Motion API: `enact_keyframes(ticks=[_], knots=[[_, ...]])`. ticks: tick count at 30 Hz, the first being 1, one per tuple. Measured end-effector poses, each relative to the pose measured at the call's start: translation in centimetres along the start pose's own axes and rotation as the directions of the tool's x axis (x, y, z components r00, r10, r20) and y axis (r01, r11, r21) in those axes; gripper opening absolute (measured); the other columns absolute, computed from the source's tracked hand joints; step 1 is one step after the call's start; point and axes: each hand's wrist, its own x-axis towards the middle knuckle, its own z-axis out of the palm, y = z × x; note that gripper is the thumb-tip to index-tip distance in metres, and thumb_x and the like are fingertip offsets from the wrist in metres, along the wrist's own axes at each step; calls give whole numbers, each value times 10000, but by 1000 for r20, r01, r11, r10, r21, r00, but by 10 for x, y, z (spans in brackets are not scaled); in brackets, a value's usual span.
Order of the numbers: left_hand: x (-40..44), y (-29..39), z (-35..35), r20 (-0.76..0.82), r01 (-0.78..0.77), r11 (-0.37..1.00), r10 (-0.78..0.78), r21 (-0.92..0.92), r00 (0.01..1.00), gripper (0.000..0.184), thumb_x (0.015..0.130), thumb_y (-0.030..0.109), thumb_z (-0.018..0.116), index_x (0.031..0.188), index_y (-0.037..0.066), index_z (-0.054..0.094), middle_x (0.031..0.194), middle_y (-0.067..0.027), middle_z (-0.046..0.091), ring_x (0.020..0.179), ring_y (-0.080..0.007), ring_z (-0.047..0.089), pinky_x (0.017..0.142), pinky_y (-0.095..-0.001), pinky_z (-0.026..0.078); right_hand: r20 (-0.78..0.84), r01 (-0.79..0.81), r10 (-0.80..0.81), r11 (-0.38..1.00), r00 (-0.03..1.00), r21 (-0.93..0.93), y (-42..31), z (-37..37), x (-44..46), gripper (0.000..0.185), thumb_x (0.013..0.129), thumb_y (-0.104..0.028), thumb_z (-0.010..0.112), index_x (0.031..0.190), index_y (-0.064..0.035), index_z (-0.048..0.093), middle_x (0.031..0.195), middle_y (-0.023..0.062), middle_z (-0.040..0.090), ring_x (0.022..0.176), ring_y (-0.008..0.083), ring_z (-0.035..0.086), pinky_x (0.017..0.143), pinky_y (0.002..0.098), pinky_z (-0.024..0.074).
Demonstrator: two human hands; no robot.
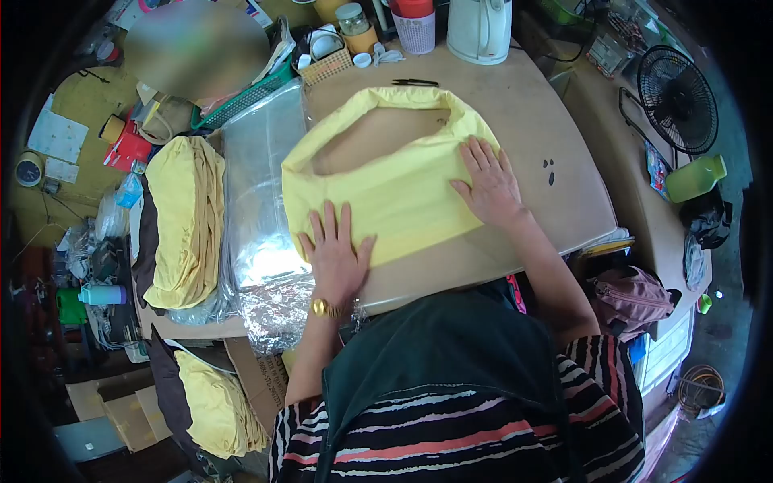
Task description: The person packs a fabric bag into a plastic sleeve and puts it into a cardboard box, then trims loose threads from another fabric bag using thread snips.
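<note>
Two hands are pressing a yellow cloth bag flat.
The left hand and right hand are lying palm-down, fingers modestly spread, gripping nothing; the yellow cloth bag is resting on the table, beside the clear plastic sheets. Smoothing well seems to call for light, even pressure outward toward the edges, without dragging the strap askew; whether creases are hiding beneath the palms, I cannot tell.
</note>
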Motion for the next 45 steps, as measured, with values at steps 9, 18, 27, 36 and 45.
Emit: enact_keyframes(ticks=[9,18,27,36,45], knots=[[12,46,3,-60,-167,984,163,-68,985,707,905,473,512,1460,70,334,1524,-211,263,1415,-407,221,1099,-650,128,192,241,-260,964,946,115,-84,-30,-16,719,938,-517,444,1455,-33,319,1543,143,263,1440,253,225,1162,519,140],[18,44,0,66,-133,989,137,-60,988,733,908,461,518,1476,58,292,1545,-230,198,1424,-438,167,1078,-682,118,86,-2,13,993,996,-120,-8,-50,-1,733,923,-520,473,1451,-32,330,1512,149,311,1439,285,218,1155,548,125],[146,118,-3,-63,-244,959,237,-145,969,443,893,390,577,1046,-26,574,1114,-207,558,1076,-372,534,842,-494,423,206,11,-39,991,978,135,-36,-31,-27,701,894,-578,486,1470,-204,347,1550,124,245,1446,365,151,1125,647,76],[226,160,61,-132,-96,908,45,-407,990,460,942,419,511,904,-36,569,834,-250,624,793,-445,619,671,-512,498,135,8,-35,980,990,199,-30,-21,-32,694,860,-598,522,1446,-249,394,1552,100,249,1439,428,106,1094,698,63],[154,157,3,-266,-408,726,310,-553,913,308,961,300,494,940,2,570,937,-165,616,872,-333,603,738,-425,471,283,-17,-48,975,958,221,-27,-28,-31,698,867,-575,512,1452,-215,385,1555,115,236,1458,379,77,1117,669,54]])
